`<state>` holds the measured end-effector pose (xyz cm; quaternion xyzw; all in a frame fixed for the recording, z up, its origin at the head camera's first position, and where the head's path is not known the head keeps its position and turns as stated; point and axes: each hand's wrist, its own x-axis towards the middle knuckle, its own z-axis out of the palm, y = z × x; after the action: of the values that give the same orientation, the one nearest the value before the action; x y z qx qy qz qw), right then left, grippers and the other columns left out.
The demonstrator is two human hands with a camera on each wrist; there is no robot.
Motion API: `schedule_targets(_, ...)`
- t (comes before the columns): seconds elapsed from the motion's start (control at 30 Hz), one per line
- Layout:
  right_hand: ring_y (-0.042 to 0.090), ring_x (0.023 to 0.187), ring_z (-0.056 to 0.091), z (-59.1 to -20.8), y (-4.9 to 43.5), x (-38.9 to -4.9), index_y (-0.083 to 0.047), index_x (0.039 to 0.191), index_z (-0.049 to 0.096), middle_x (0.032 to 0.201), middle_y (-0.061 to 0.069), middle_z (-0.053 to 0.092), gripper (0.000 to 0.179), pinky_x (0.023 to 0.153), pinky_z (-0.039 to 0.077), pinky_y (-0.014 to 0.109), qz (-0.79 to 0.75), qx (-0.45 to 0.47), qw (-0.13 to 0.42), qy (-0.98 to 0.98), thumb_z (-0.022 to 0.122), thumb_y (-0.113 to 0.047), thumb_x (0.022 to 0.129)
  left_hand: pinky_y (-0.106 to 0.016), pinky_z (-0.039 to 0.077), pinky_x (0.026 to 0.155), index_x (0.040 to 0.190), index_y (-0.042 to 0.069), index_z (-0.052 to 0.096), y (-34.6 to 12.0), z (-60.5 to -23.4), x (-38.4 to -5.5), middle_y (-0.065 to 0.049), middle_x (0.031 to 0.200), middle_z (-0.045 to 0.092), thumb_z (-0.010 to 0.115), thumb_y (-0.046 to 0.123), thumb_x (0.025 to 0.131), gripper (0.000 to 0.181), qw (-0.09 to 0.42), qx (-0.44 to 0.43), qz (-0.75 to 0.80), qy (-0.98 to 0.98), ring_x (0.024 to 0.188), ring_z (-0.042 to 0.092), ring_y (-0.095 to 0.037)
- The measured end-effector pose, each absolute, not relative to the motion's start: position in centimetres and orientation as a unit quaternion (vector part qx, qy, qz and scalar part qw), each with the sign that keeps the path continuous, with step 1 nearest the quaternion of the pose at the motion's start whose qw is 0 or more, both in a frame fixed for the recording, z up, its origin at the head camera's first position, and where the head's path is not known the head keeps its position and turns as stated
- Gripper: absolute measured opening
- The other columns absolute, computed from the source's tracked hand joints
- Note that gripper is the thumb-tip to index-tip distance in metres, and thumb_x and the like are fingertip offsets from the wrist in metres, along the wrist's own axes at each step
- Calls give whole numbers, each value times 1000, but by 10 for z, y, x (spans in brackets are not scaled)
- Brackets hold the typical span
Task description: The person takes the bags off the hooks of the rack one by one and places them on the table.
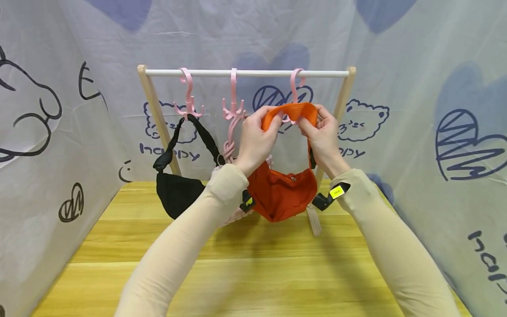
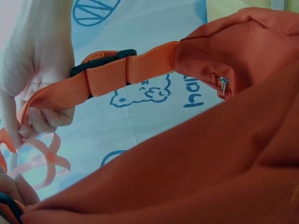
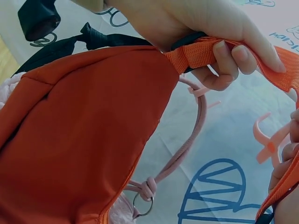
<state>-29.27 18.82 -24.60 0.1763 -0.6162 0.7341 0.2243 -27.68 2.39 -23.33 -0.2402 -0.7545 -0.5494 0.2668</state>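
Both hands hold the orange strap (image 1: 291, 108) of an orange-red shoulder bag (image 1: 283, 193) up in front of the right-hand pink hook hanger (image 1: 294, 86). The left hand (image 1: 256, 137) pinches the strap's left part between thumb and fingers, while the right hand (image 1: 321, 135) grips its right part. Below them the bag hangs with its zip pull (image 2: 224, 84) showing. A dark buckle (image 2: 100, 63) sits on the strap close to the right hand in the left wrist view. The hanger's prongs (image 3: 270, 145) appear just behind the strap in the right wrist view.
A white rail (image 1: 210, 72) on wooden posts (image 1: 158, 116) carries the hangers. A black bag (image 1: 178, 193) hangs at the left hanger (image 1: 189, 97). On the middle hanger (image 1: 233, 97) hangs a pink cord strap (image 1: 229, 147), its bag mostly hidden. Below lies a wooden table (image 1: 253, 273).
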Motion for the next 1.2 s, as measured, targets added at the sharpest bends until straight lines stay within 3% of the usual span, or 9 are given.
schedule_targets(0.1,11,69,51,-244,188,-292,-19,100,61,85,-6,65,20,62,44,18,728,166,223,-627,68,-1,92,-21,40,53,117,7,71,25,-235,-276,-13,91,69,60,22,101,24,274,-240,-554,-748,62,50,-17)
schedule_targets(0.3,14,87,52,-239,187,-290,-15,108,63,100,-4,61,21,72,47,20,696,128,229,-669,69,-4,92,-18,46,59,118,7,72,28,-236,-276,-12,108,73,61,21,101,25,284,-245,-553,-744,70,57,-18)
schedule_targets(0.43,13,79,51,-236,187,-290,-9,110,63,89,-4,58,18,70,47,20,706,141,207,-662,63,-2,93,-19,45,57,118,6,72,29,-234,-278,-12,103,74,60,21,101,25,295,-250,-556,-736,67,57,-20)
schedule_targets(0.6,13,66,48,-233,189,-289,-13,98,63,74,-4,53,17,65,45,21,729,165,183,-639,54,1,94,-19,47,58,119,6,72,29,-230,-278,-13,101,73,60,21,102,26,296,-246,-561,-733,67,57,-19)
schedule_targets(0.83,12,68,48,-238,191,-287,-18,98,65,77,-5,54,18,66,44,21,712,135,193,-661,59,-1,95,-20,46,59,119,9,72,28,-236,-274,-11,108,74,62,22,100,25,282,-241,-567,-736,70,57,-18)
schedule_targets(1.1,13,78,52,-252,197,-276,-23,101,66,90,-10,63,20,69,48,20,662,166,200,-703,64,-4,95,-24,42,51,116,8,73,22,-248,-264,-12,74,62,62,22,100,23,255,-259,-597,-715,56,52,-19)
schedule_targets(1.2,12,76,54,-259,200,-270,-24,100,67,87,-11,65,19,69,49,20,649,177,196,-714,65,-5,96,-25,42,49,115,9,72,20,-255,-259,-10,70,59,62,20,101,21,243,-265,-601,-713,53,51,-19)
